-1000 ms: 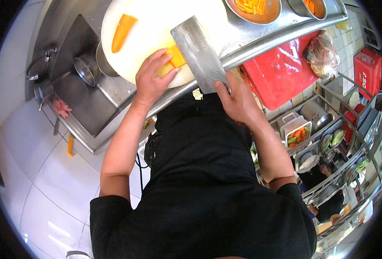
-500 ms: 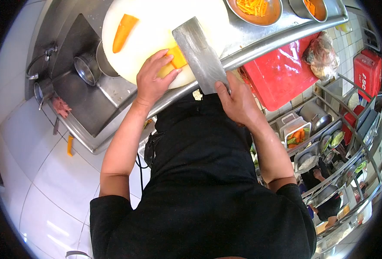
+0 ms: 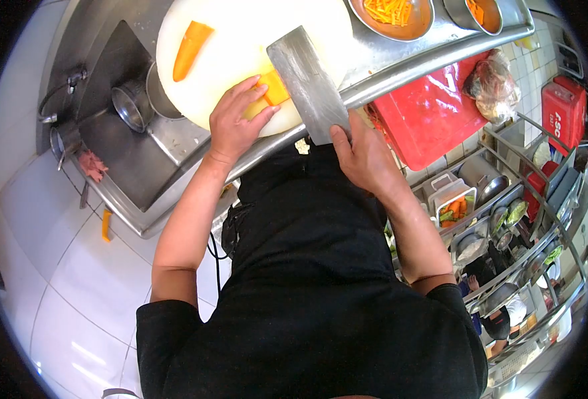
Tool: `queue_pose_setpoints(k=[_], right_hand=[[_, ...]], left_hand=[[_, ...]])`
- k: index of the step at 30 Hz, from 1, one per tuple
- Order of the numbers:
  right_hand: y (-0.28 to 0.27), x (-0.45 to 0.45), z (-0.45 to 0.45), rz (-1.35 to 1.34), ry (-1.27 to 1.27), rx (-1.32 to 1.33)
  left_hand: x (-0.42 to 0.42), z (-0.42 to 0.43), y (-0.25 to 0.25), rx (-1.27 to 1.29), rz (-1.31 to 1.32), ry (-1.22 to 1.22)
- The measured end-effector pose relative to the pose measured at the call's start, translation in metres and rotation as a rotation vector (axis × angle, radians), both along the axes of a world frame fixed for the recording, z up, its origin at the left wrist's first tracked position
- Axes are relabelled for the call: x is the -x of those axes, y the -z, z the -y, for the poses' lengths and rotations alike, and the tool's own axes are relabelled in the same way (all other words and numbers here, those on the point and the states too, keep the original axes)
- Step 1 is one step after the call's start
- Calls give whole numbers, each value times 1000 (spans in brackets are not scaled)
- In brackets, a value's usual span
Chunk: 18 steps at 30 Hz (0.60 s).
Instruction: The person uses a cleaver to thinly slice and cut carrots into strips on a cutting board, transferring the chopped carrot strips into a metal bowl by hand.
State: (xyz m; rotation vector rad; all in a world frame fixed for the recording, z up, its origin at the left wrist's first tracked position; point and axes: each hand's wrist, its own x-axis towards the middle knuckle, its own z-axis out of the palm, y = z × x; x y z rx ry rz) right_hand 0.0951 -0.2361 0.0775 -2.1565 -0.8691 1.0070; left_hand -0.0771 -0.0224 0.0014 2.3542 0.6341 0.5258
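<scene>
On the white board (image 3: 241,30): a carrot block (image 3: 276,86), with a longer carrot (image 3: 191,52) well apart.
Left hand (image 3: 233,125): thumb and fingertips pinching the block's edge.
Right hand (image 3: 366,156): closed round the cleaver (image 3: 307,83), its blade by the block.

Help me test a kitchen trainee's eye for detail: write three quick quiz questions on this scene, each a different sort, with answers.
1. Name the tool held in the right grip.
2. True or false: the wide metal bowl of orange strips stands on the metal counter, beside the round cutting board.
3. Fill the gap: the left grip touches a cut, ____-coloured block.

Key:
1. A cleaver.
2. True.
3. Orange.
</scene>
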Motion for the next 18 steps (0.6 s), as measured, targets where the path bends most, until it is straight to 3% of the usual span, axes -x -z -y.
queue_pose_setpoints(k=[15, 17, 18], right_hand=[[13, 2, 10, -45, -12, 39], [26, -3, 15, -85, -22, -225], [22, -7, 16, -81, -22, -226]], left_hand=[[0, -1, 1, 51, -5, 3], [0, -1, 1, 46, -3, 5], [0, -1, 1, 39, -3, 8]])
